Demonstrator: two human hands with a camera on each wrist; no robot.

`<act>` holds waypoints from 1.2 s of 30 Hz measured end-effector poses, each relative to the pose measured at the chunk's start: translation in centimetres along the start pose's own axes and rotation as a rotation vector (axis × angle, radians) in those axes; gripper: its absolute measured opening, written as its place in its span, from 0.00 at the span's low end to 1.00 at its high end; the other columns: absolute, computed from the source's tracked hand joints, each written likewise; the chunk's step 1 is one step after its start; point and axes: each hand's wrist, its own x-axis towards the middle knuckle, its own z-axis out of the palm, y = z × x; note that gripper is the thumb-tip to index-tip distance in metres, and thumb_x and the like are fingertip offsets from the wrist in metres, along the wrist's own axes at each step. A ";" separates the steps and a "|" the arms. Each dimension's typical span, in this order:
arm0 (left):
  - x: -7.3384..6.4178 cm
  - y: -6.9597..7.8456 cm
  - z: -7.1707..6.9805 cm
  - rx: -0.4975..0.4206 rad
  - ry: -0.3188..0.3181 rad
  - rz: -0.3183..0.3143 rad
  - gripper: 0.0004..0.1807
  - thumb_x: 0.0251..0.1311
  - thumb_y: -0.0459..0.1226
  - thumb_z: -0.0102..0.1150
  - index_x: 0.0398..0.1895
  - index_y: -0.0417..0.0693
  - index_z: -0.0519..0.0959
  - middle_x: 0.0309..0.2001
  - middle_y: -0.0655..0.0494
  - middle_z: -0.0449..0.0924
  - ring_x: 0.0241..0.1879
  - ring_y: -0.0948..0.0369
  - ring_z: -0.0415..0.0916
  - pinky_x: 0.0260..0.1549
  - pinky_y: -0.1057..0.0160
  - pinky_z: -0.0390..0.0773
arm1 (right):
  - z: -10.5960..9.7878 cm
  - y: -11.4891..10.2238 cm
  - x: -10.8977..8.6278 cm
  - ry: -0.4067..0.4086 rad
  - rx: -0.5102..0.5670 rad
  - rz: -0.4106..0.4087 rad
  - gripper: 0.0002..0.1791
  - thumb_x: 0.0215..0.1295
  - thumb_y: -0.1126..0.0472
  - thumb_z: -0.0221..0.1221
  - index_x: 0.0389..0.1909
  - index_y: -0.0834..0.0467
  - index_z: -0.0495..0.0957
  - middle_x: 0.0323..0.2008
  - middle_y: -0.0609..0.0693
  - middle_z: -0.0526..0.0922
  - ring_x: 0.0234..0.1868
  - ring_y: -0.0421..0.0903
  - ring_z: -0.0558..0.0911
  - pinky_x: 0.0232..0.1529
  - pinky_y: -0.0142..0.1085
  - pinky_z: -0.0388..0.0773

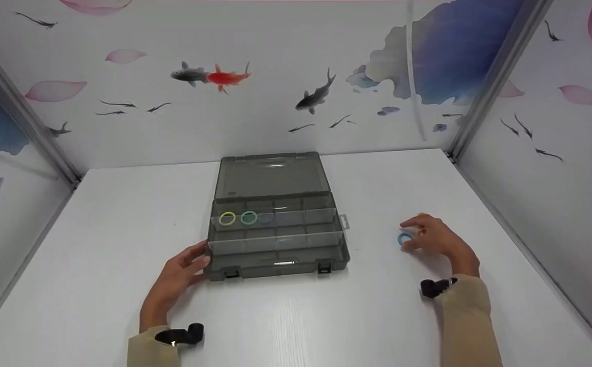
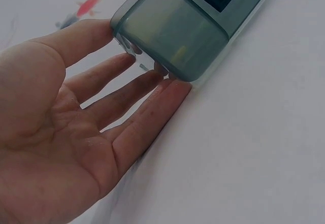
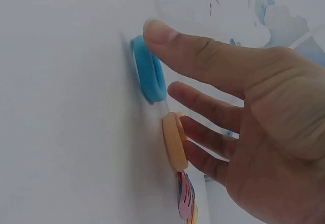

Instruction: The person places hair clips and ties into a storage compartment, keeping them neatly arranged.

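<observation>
A grey see-through compartment box (image 1: 275,268) lies with its lid (image 1: 275,179) folded back. Inside its back row are a yellow hair tie (image 1: 221,220) and a green hair tie (image 1: 242,220), with a faint purple one (image 1: 266,219) beside them. My left hand (image 1: 177,274) touches the box's near left corner with outstretched fingers (image 2: 119,99). At the right, my right hand (image 1: 436,235) is over a blue hair tie (image 3: 147,69), thumb tip against it and index finger apart. An orange hair tie (image 3: 174,142) sits near the other fingertips.
Beyond the orange tie, a small slotted pink piece (image 3: 186,198) shows with coloured strands. The white table (image 1: 285,326) is bounded by printed panels, with a back wall (image 1: 265,127) just behind the lid. A hanging tab (image 1: 344,221) juts from the box's right side.
</observation>
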 end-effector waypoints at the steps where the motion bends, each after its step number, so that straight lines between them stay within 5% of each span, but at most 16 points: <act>1: 0.0 0.0 0.0 0.002 0.000 0.001 0.33 0.72 0.43 0.56 0.77 0.50 0.60 0.78 0.45 0.56 0.76 0.46 0.59 0.67 0.48 0.73 | 0.0 -0.1 0.0 -0.005 -0.010 -0.004 0.32 0.58 0.58 0.71 0.63 0.62 0.76 0.70 0.66 0.64 0.66 0.68 0.68 0.67 0.59 0.70; 14: -0.1 -0.3 0.0 0.001 0.011 -0.011 0.33 0.72 0.45 0.57 0.77 0.50 0.61 0.78 0.46 0.56 0.76 0.47 0.59 0.67 0.49 0.74 | 0.5 -0.4 0.2 0.037 -0.064 0.011 0.20 0.60 0.60 0.70 0.52 0.62 0.84 0.63 0.62 0.71 0.63 0.67 0.69 0.62 0.56 0.75; 19: -0.2 -0.3 0.0 -0.001 0.004 -0.013 0.34 0.72 0.45 0.56 0.77 0.50 0.60 0.79 0.45 0.55 0.76 0.46 0.58 0.68 0.48 0.73 | 0.8 -0.6 0.5 0.041 -0.037 0.022 0.17 0.62 0.59 0.67 0.51 0.61 0.84 0.64 0.63 0.71 0.68 0.67 0.63 0.67 0.61 0.68; 25: 0.0 -0.2 0.0 0.005 0.001 -0.004 0.33 0.73 0.44 0.55 0.77 0.48 0.60 0.79 0.44 0.55 0.76 0.46 0.58 0.68 0.47 0.73 | 0.8 -1.0 0.5 0.029 -0.040 0.039 0.21 0.64 0.55 0.65 0.55 0.59 0.81 0.67 0.65 0.67 0.71 0.67 0.58 0.70 0.65 0.62; 29: 0.0 -0.1 0.0 -0.004 0.001 0.000 0.33 0.72 0.44 0.56 0.77 0.48 0.60 0.78 0.44 0.55 0.76 0.46 0.59 0.68 0.47 0.73 | 0.9 -1.0 0.5 0.010 -0.049 0.078 0.25 0.61 0.53 0.69 0.57 0.57 0.80 0.69 0.64 0.64 0.69 0.65 0.61 0.69 0.63 0.66; 36: 0.0 -0.1 0.1 0.003 0.011 -0.015 0.33 0.73 0.44 0.55 0.77 0.49 0.61 0.78 0.45 0.56 0.76 0.47 0.59 0.68 0.48 0.72 | 1.1 -1.2 0.7 0.022 -0.107 0.032 0.21 0.59 0.57 0.70 0.53 0.59 0.82 0.66 0.65 0.68 0.68 0.65 0.62 0.67 0.61 0.69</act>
